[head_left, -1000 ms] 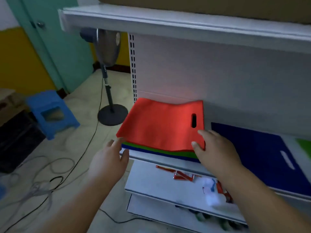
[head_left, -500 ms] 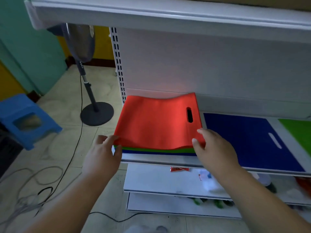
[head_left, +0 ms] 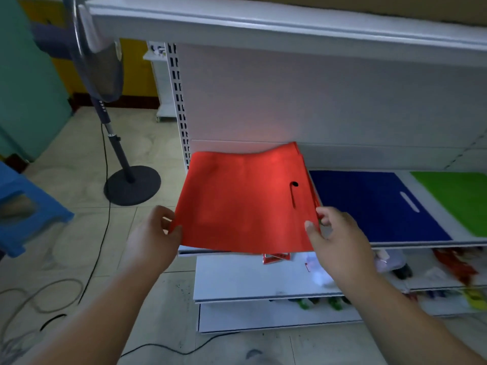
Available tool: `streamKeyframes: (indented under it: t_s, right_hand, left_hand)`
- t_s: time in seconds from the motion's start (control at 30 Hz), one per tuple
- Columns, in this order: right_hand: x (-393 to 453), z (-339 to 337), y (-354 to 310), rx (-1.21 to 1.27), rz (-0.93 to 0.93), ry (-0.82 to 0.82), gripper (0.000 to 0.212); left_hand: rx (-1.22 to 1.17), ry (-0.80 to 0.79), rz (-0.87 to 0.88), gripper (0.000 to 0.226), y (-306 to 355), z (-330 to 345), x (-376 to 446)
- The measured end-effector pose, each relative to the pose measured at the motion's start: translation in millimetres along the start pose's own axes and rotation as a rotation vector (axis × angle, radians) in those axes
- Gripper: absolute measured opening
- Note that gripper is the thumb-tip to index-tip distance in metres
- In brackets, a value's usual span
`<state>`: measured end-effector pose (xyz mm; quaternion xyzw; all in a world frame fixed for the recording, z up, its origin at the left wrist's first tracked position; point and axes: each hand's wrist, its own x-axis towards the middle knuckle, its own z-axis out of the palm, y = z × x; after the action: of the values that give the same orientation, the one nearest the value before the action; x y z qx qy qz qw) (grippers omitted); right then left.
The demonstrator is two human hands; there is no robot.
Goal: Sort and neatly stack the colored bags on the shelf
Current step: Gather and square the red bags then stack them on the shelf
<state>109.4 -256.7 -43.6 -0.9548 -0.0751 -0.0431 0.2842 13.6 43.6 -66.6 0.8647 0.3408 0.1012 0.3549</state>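
A red bag with a slot handle lies at the left end of the white shelf, its front edge raised and hanging over the shelf lip. My left hand pinches its front left corner. My right hand pinches the front right corner, thumb on top. Whatever lies under the red bag is hidden. A blue bag lies flat to the right, and a green bag lies beyond it at the frame edge.
A standing fan on a round base stands on the tiled floor left of the shelf, with cables trailing. A blue plastic stool sits at far left. Lower shelves hold small packaged goods. An upper shelf board overhangs the bags.
Both hands closed onto the red bag's front corners and lifted its front edge; the green and blue layers seen under it earlier are now hidden. The camera view shifted right.
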Motion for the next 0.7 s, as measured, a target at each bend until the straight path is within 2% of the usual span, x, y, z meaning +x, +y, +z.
streamKeyframes:
  t_s: [0.13, 0.27, 0.33, 0.47, 0.6, 0.7]
  right_hand:
    - [0.8, 5.7, -4.1, 0.202, 0.068, -0.199, 0.042]
    - [-10.0, -4.9, 1.7, 0.168, 0.018, -0.221, 0.042]
    - [-17.8, -17.6, 7.0, 0.09, -0.022, -0.135, 0.043]
    - [-30.9, -53.5, 26.5, -0.031, -0.073, 0.136, 0.042]
    - [-35.0, -106.6, 84.2, -0.065, -0.037, 0.303, 0.043]
    - [-39.3, -156.0, 147.8, -0.092, 0.01, 0.422, 0.041]
  left_hand:
    - [-0.032, -0.16, 0.055, 0.024, -2.6, -3.0, -0.7]
    - [-0.083, -0.156, 0.069, 0.03, -8.7, -3.0, -13.2]
    - [-0.086, -0.087, 0.084, 0.027, -4.0, 2.0, -23.9]
    - [-0.141, 0.017, 0.2, 0.028, 28.1, 30.1, -50.6]
    - [-0.119, 0.052, 0.389, 0.03, 87.9, 73.5, -72.5]
    - [-0.135, 0.011, 0.519, 0.032, 154.7, 120.0, -97.8]
